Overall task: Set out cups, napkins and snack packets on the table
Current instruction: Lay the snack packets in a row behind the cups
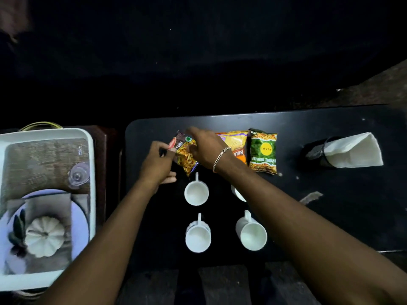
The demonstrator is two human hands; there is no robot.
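Behind right forearm (286, 208), fourth cup (238, 193) half hidden.

Gloss, glaze and paper on a matt dark table (330, 216)
Glossy printed plastic snack packets (263, 150) at centre; smooth white glazed cups (196, 193) below; soft folded paper napkins (352, 150) at right; metal chain bracelet (220, 156); smooth white plastic tray (91, 150) at left
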